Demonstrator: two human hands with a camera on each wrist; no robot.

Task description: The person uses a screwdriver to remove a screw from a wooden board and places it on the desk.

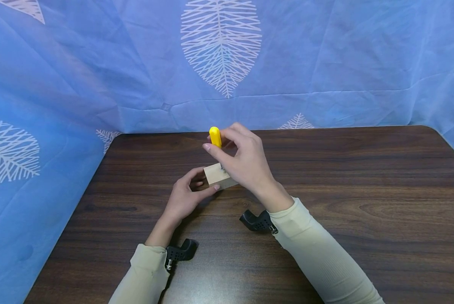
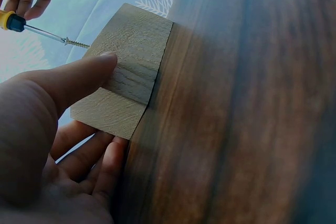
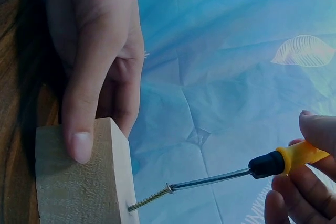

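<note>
A pale wooden block [image 1: 213, 172] rests on the table, its side gripped by my left hand [image 1: 182, 197]. In the left wrist view, the thumb lies across the block's face while the fingers sit at its lower edge. My right hand [image 1: 247, 158] holds a screwdriver [image 1: 215, 137] by its yellow handle, between thumb and fingers. A brass-coloured screw [image 3: 151, 200] stands up from the block's top, point at the wood and most of its thread showing. The tip of the screwdriver's metal shaft [image 3: 212, 178] meets the screw head. In the head view, the right hand hides the shaft.
Dark wood-grain table [image 1: 363, 211] lies under both arms. Behind it and along the left hangs a blue cloth [image 1: 135, 63] with white leaf prints. Black wrist mounts [image 1: 182, 251] stick out inward from both light sleeves.
</note>
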